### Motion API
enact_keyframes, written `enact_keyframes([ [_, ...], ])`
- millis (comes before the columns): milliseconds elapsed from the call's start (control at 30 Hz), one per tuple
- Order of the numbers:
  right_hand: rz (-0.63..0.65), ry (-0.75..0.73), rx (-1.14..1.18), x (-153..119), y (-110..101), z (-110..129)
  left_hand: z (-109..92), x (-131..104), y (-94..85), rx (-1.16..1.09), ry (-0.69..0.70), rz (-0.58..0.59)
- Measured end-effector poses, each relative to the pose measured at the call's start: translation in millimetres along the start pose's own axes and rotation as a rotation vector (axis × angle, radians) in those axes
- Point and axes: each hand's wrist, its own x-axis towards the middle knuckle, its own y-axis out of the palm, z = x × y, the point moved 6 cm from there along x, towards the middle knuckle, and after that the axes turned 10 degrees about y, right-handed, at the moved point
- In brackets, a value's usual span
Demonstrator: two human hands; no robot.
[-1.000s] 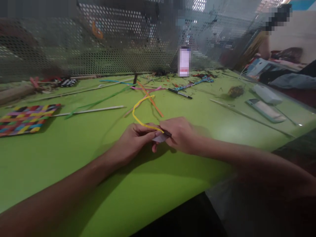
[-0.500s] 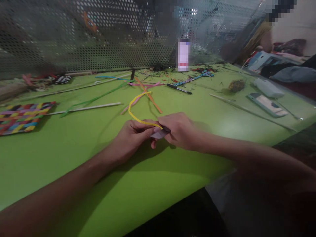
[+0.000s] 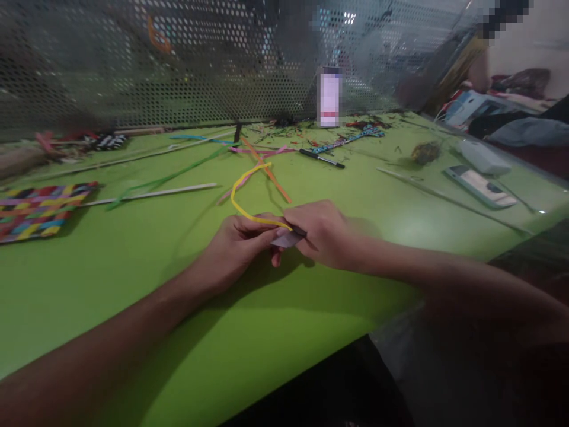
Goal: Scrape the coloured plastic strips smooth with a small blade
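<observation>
Over the green table, my left hand is closed, its thumb and fingers pinching a small flat grey piece. A long yellow strip runs from that piece, curves over the left fingers and lies with its far end on the table. My right hand is closed at the right end of the same piece, where a dark part shows beside the fingers. The two hands nearly touch. What sits inside the right fingers is mostly hidden.
Beyond my hands lie an orange strip, a pink strip, a green strip and a black pen. A multicoloured woven mat is at the left. A phone leans against the perforated screen.
My hands hold nearly the same pose. The grey piece shows slightly more of its flat face, and the view has shifted a little.
</observation>
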Motion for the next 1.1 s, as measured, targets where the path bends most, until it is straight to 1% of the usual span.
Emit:
enact_keyframes([
  [167, 0.016, 0.012, -0.028, 0.2, 1.0, -0.7, 1.7, 0.2, -0.5, -0.019, -0.003, -0.014],
  [333, 0.037, 0.032, -0.042, -0.5, 0.6, -1.0, 0.9, 0.3, -0.7, 0.022, 0.004, -0.001],
  [567, 0.054, 0.053, -0.049, -0.1, 1.8, -1.3, 4.1, -0.8, -1.5, 0.020, -0.006, 0.001],
  [833, 0.053, 0.061, -0.104, 1.5, 1.5, -0.5, 1.1, 0.1, -0.3, 0.045, 0.000, 0.007],
  [1100, 0.091, 0.094, -0.103, 2.0, 0.5, 0.1, 0.9, 0.4, -0.2, 0.054, -0.002, 0.032],
])
